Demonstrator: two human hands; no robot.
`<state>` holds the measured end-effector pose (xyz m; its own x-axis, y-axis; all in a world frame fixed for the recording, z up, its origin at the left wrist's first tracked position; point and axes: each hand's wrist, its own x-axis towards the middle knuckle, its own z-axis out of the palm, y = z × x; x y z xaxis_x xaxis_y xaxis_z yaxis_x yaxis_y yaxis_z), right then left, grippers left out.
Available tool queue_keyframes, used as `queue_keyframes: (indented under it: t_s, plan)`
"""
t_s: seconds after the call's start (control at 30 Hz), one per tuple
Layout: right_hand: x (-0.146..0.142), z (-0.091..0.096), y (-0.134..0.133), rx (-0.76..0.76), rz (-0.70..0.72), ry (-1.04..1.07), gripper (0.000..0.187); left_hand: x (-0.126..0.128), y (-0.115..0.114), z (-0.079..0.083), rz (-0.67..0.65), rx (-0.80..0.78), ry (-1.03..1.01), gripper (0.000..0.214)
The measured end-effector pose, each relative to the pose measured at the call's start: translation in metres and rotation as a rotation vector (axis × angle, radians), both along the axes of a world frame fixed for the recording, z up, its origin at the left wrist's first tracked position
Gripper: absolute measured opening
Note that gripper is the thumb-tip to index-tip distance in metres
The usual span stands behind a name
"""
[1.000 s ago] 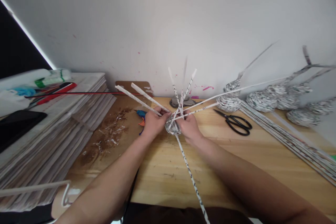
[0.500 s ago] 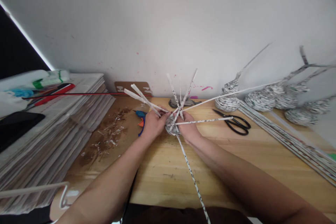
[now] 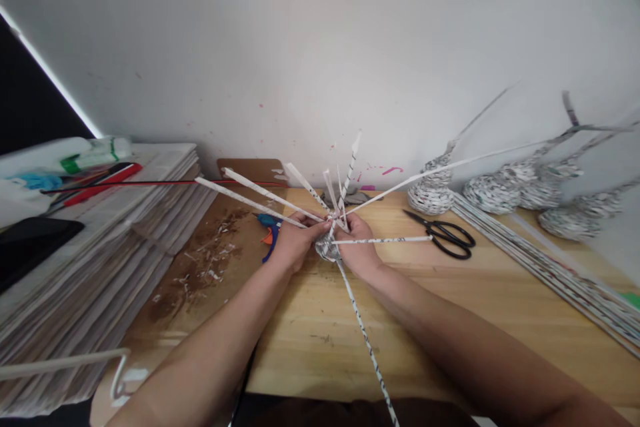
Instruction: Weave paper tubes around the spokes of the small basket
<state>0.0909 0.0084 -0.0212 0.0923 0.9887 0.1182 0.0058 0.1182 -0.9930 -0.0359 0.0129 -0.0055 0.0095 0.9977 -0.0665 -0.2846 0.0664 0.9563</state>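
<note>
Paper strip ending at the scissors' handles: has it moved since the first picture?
Yes. Against the black scissors, the paper strip has swung down the picture: its free end, first above the blade tip, now overlaps the handles in view.

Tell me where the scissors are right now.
In the head view, the scissors lie on the table at the right, between the right hand and the bundle of paper sticks.

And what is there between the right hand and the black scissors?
In the head view, one paper stick runs past the right hand toward the scissors, over the wooden table. I cannot tell if it touches them.
</note>
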Motion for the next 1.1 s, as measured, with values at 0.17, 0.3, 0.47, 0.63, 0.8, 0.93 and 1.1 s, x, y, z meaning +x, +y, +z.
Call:
queue_keyframes:
  t_s: [0.17,0.3,0.47,0.63,0.8,0.93,1.1]
  plan:
    - [0.001,0.006,-0.002,0.04,-0.014,-0.029,0.014,0.002,-0.002,0.0,0.032,0.026,0.016,0.049]
    - [-0.001,0.009,-0.003,0.029,0.013,-0.005,0.018,0.0,0.0,-0.002,0.08,0.048,0.011,0.053]
    - [-0.006,0.014,-0.005,0.048,0.046,0.144,0.027,-0.001,0.002,0.0,0.076,0.033,0.019,0.053]
    - [-0.007,0.015,-0.006,0.071,0.058,0.161,0.019,-0.001,0.0,0.005,0.097,0.062,0.038,0.044]
    - [-0.003,0.019,-0.005,0.04,0.059,0.012,0.022,-0.006,0.004,0.003,0.101,0.106,0.099,0.034]
    - [0.006,0.023,-0.006,0.08,0.073,-0.293,0.017,-0.011,0.006,0.002,0.152,0.167,0.192,0.023]
    - [0.017,0.033,-0.007,0.241,0.016,-0.606,0.018,-0.011,0.005,0.004,0.196,0.249,0.25,0.018]
